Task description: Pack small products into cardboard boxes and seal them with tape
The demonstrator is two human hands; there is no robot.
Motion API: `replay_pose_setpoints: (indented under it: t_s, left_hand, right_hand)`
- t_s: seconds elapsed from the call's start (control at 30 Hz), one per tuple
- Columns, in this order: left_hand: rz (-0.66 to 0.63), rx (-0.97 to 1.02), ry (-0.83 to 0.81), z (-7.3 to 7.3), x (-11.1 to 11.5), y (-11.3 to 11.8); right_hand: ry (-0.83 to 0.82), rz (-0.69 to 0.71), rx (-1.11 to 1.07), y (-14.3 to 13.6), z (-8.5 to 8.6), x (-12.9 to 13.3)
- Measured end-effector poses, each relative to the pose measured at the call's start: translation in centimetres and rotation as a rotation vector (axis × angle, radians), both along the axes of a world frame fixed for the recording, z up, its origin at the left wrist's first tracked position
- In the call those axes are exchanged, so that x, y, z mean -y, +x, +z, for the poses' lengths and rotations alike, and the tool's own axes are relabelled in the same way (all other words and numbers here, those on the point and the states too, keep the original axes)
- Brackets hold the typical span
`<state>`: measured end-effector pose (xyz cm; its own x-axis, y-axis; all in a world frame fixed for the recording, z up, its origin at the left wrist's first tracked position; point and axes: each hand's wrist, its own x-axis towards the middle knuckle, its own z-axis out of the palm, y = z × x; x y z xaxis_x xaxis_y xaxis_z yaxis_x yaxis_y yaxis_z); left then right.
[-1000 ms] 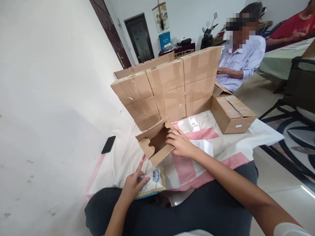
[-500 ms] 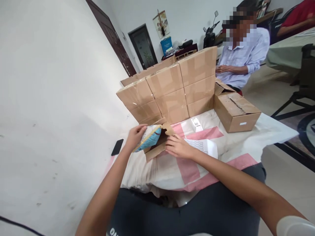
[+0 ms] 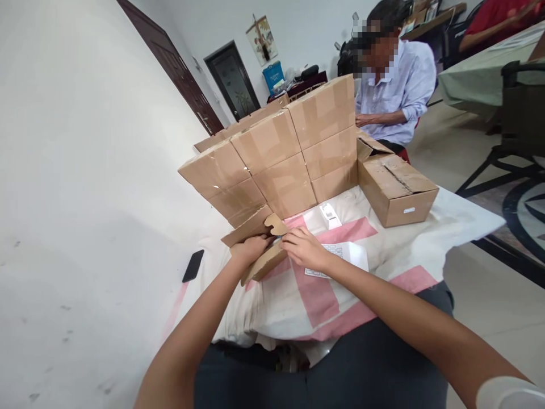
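A small cardboard box (image 3: 264,266) lies with its flaps spread, in front of the stacked cartons. My left hand (image 3: 251,250) reaches into its opening, and the fingers are hidden inside. Only a sliver of blue shows between the hands; the blue and white packet is otherwise out of sight. My right hand (image 3: 304,248) is closed on the box's right edge, by a notched flap (image 3: 276,225). Beneath my right wrist lies a white sheet of printed labels (image 3: 351,257). A small white device (image 3: 330,216) sits behind that hand.
Taped cartons (image 3: 272,162) form a wall across the back of the cloth-covered table (image 3: 315,301). At right stands a larger carton (image 3: 398,190). A black phone (image 3: 193,266) lies by the white wall. A person in a light shirt (image 3: 400,88) sits beyond the cartons.
My left hand has moved right and down into the box with the packet, which was above the opening before. My right hand stays at the box edge. The view has shifted slightly.
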<state>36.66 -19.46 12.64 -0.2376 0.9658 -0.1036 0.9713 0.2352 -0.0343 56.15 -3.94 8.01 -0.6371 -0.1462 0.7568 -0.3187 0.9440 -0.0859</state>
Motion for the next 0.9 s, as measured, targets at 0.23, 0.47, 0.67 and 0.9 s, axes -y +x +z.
replay_pose_setpoints:
  t_s: [0.23,0.47,0.67,0.9]
  left_hand:
    - [-0.056,-0.108,0.108,3.6,4.9,-0.9]
    - [0.071,-0.096,0.581,5.0,10.3,-1.3]
    - [0.073,-0.13,0.446,3.1,8.1,0.5]
    - [-0.071,-0.182,0.389,0.9,6.6,5.0]
  right_hand:
    - [-0.105,0.049,0.018,-0.3,0.0,-1.1]
    - [-0.511,0.041,-0.056,-0.3,0.2,-0.1]
    - [-1.191,0.105,0.288,-3.0,-2.2,-1.0]
    - [-1.078,-0.072,0.158,-1.6,-0.3,-5.1]
